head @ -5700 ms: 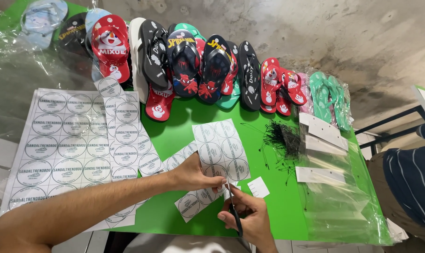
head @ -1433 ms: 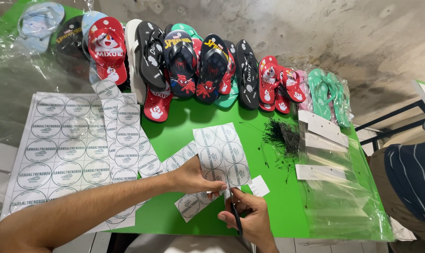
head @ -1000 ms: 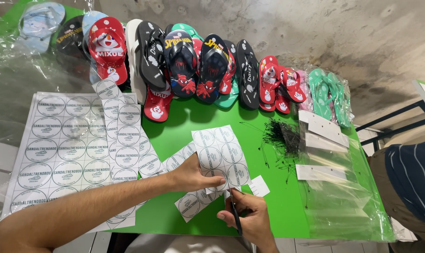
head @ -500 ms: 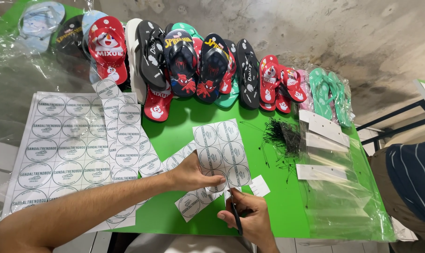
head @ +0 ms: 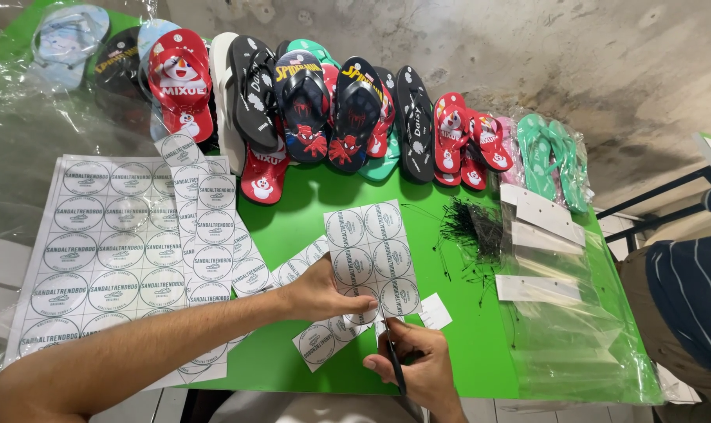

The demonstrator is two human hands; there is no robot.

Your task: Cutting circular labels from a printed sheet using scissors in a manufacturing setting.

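Observation:
My left hand [head: 322,291] pinches the lower edge of a white sheet of round printed labels [head: 371,254], holding it just above the green table [head: 308,211]. My right hand [head: 420,366] grips dark scissors [head: 392,362] whose blades point up into the bottom of that sheet, between two columns of circles. Cut strips of labels [head: 324,341] lie under the hands near the table's front edge. A small white offcut [head: 434,311] rests to the right of the sheet.
Large uncut label sheets [head: 109,251] cover the left side. A row of colourful flip-flops [head: 324,110] lines the far edge. Black plastic tag ties [head: 473,231] and clear bags with white header cards [head: 543,258] sit right. Another person's striped sleeve [head: 692,294] is at far right.
The held label sheet has tilted and shifted slightly up and right while the scissors have worked further into its lower edge. Both hands stay in the same spot.

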